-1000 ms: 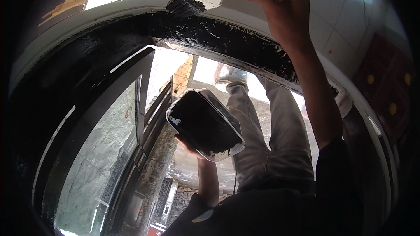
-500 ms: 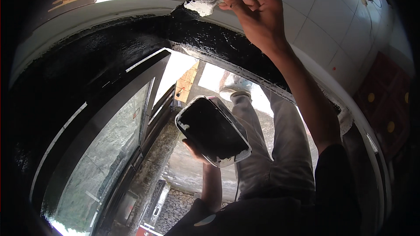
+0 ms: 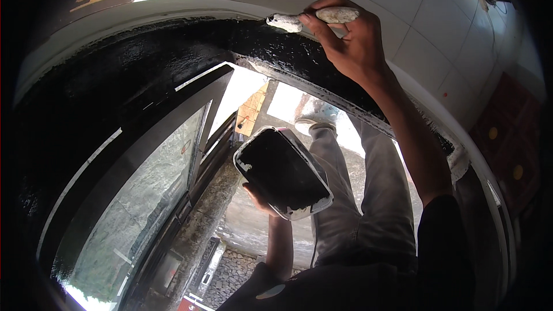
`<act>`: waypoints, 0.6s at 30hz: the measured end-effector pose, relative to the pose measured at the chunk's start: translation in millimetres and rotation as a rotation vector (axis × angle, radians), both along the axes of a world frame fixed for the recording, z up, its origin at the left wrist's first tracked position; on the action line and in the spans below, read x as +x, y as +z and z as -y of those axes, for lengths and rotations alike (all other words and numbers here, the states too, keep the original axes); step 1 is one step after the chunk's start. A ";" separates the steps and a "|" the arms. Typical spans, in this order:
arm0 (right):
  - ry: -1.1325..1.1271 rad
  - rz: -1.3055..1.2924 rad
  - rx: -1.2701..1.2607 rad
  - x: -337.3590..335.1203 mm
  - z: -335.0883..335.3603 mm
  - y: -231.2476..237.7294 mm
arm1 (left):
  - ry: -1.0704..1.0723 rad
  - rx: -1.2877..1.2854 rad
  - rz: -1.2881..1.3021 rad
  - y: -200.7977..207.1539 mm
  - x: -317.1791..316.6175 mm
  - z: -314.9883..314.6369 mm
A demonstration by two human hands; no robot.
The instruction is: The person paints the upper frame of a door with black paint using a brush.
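Across the upper part of the view, a wide black frame (image 3: 167,66) bends in a long arc, its coat wet-looking and glossy at the left, flecked with pale patches near the middle; below it, in front of the person's grey trousers (image 3: 387,190), a rectangular tub (image 3: 296,215) has its open side turned up to the viewer, its long axis slanting from upper left to lower right; its inside is black with paint, its rim whitish and smeared, with bare pale patches at two corners; the left hand (image 3: 257,197) holds it from the left and beneath, most of the fingers hidden. Up at the frame's top edge, the right hand (image 3: 354,40) pinches a brush (image 3: 286,22) between thumb and fingers; its long axis lies nearly level, bristle end leftward, handle end rightward; the handle is pale and crusted, the part beside the bristles smeared white, the bristles lost against the black.
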State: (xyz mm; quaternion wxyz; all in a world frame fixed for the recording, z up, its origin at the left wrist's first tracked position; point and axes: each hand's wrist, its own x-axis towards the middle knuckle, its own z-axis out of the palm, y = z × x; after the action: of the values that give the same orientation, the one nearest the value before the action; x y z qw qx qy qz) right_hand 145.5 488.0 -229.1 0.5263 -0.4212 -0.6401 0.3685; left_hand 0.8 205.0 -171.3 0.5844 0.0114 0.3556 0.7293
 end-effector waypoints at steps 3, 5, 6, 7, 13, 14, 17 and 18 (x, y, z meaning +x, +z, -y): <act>0.008 0.032 -0.017 11.3 12.7 9.6 | 0.079 0.010 0.104 -3.2 -2.8 6.8; -0.004 0.110 -0.035 23.5 24.5 21.4 | 0.203 0.038 0.280 -3.8 -6.3 7.6; -0.016 0.139 -0.094 33.2 31.9 26.4 | 0.099 -0.005 0.086 -6.3 -6.3 3.9; -0.021 0.150 -0.092 42.2 38.6 30.9 | -0.004 -0.045 -0.108 -8.0 -5.6 1.0; -0.053 0.225 -0.249 75.4 78.2 49.0 | 0.026 -0.143 -0.155 -9.8 -14.7 3.2; -0.062 0.246 -0.252 85.3 87.0 52.0 | 0.026 -0.166 -0.143 -15.4 -11.6 4.8; -0.081 0.225 -0.318 91.0 98.0 65.1 | 0.052 -0.221 -0.189 -8.0 -16.8 3.5; -0.072 0.204 -0.292 91.8 99.6 67.0 | 0.060 -0.241 -0.200 -8.3 -18.0 4.4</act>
State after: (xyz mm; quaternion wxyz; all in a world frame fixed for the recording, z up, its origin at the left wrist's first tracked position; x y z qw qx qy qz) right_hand 237.3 388.4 -162.1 0.4049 -0.5511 -0.6141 0.3939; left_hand -17.2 200.7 -179.7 0.5215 0.0030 0.4970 0.6936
